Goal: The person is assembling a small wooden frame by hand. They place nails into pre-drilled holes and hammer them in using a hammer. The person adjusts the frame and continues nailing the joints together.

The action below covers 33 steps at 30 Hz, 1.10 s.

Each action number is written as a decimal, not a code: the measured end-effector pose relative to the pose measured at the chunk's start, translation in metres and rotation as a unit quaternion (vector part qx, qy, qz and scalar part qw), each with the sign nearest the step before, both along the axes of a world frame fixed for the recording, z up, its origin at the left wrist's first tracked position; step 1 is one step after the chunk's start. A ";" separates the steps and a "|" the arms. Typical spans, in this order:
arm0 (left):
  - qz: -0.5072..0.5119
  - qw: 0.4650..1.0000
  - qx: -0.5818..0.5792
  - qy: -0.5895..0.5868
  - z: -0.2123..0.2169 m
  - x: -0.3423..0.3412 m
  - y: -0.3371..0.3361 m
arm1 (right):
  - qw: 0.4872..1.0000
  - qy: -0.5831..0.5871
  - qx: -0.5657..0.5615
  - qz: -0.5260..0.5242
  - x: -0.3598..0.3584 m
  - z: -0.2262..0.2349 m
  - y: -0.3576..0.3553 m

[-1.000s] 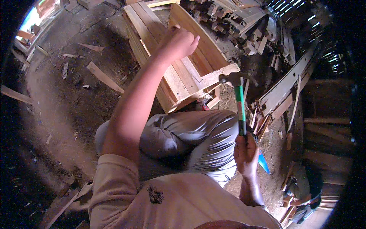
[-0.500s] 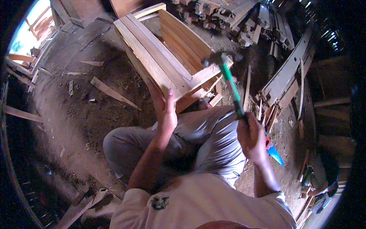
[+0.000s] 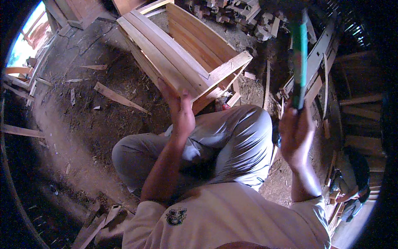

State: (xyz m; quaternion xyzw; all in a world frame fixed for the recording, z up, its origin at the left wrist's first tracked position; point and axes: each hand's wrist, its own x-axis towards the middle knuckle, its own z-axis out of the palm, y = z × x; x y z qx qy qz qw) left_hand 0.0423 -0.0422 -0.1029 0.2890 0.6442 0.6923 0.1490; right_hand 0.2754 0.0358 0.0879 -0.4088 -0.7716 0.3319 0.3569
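My left hand (image 3: 181,114) grips the near left edge of a slatted wooden frame (image 3: 174,60), thumb on the upper board and the other fingers partly hidden at the side. The frame is tilted away from me, its near end by my knees and its open middle showing inner slats. Raised off to the right of it, my right hand (image 3: 297,135) is closed round the dark grip of a hammer (image 3: 301,66) with a green handle. Motion blurs the hammer, and its head is lost in the dark upper part of the view.
Cut timber (image 3: 248,16) is piled at the far side. A long pale board (image 3: 309,62) leans at the right, among thin strips. Wood offcuts (image 3: 120,98) lie on the dirt floor at left. Another person (image 3: 350,186) is at the far right edge.
My right hand has swung the hammer up and to the right, away from the frame's near end. The left hand keeps its hold, and the frame has shifted only slightly.
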 end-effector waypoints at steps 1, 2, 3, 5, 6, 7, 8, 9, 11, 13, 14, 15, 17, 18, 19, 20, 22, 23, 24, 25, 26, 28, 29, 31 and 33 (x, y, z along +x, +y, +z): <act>0.000 1.000 -0.002 0.006 0.001 0.000 0.001 | 0.989 -0.113 0.060 0.071 0.009 -0.012 0.007; 0.020 1.000 -0.006 0.011 0.002 0.002 0.004 | 0.912 -0.300 0.216 0.176 0.015 -0.016 0.016; 0.043 0.999 -0.012 0.018 0.003 0.005 0.005 | 0.916 -0.335 0.152 0.160 0.012 -0.016 0.016; 0.052 0.999 -0.009 0.014 0.006 0.004 0.005 | 0.939 -0.304 0.107 0.117 0.005 -0.002 0.014; 0.039 0.999 -0.004 0.000 0.006 0.003 0.004 | 0.958 -0.242 0.124 0.093 0.003 0.011 0.012; 0.032 0.999 -0.002 -0.002 0.006 0.002 0.003 | 0.981 -0.159 0.088 0.060 0.002 0.010 0.012; 0.028 1.000 -0.002 -0.006 0.005 0.002 0.000 | 0.995 -0.071 0.057 0.033 0.001 0.011 0.013; 0.025 1.000 -0.002 0.005 0.006 0.000 0.001 | 0.999 -0.020 0.038 0.021 -0.003 0.011 0.007; 0.016 1.000 0.006 0.016 0.008 0.000 0.005 | 0.977 0.144 -0.156 0.029 0.012 -0.015 0.010; 0.013 1.000 0.013 0.024 0.008 0.002 0.005 | 0.973 -0.204 -0.037 0.102 0.006 -0.015 0.008; 0.017 1.000 0.005 0.016 0.008 0.004 0.005 | 0.927 -0.341 0.047 0.150 0.002 -0.014 0.008; 0.025 1.000 -0.003 0.009 0.010 0.004 0.002 | 0.936 -0.328 0.048 0.117 0.002 -0.013 0.009; 0.025 0.999 -0.022 0.036 0.000 0.001 -0.001 | 0.959 -0.255 0.090 0.083 0.007 -0.010 0.008; 0.017 0.996 -0.034 0.075 -0.005 -0.004 -0.001 | 0.967 -0.224 0.111 0.049 0.008 -0.014 0.011; 0.018 0.998 -0.016 0.065 -0.010 -0.011 -0.002 | 0.982 -0.178 0.062 0.023 0.009 -0.016 0.006; 0.015 0.999 -0.001 0.051 -0.016 -0.014 -0.005 | 0.991 -0.133 0.012 -0.002 0.010 -0.017 0.000; 0.011 0.993 0.095 -0.071 0.033 -0.019 0.000 | 0.981 0.010 -0.191 -0.028 0.024 -0.025 0.002; 0.064 0.994 0.088 -0.005 0.043 -0.034 0.004 | 0.984 -0.034 -0.177 -0.017 0.027 -0.024 0.000; 0.118 0.988 0.080 0.058 0.053 -0.057 0.009 | 0.983 -0.081 -0.164 -0.005 0.029 -0.024 -0.003; 0.132 0.973 0.033 0.186 0.064 -0.084 0.014 | 0.986 -0.089 -0.139 0.002 0.031 -0.032 -0.002; 0.144 0.941 -0.014 0.307 0.075 -0.109 0.023 | 0.983 -0.132 -0.124 0.005 0.034 -0.040 -0.002; 0.028 0.918 -0.022 0.396 0.099 -0.142 0.060 | 0.981 -0.172 -0.088 0.027 0.041 -0.054 -0.002; -0.026 0.908 -0.046 0.415 0.097 -0.152 0.082 | 0.975 -0.196 -0.102 0.025 0.038 -0.049 -0.005; -0.137 0.877 -0.095 0.450 0.093 -0.152 0.119 | 0.973 -0.212 -0.077 0.049 0.040 -0.049 -0.005; -0.133 0.820 -0.320 0.455 0.101 -0.126 0.119 | 0.977 -0.201 -0.043 0.057 0.032 -0.038 -0.005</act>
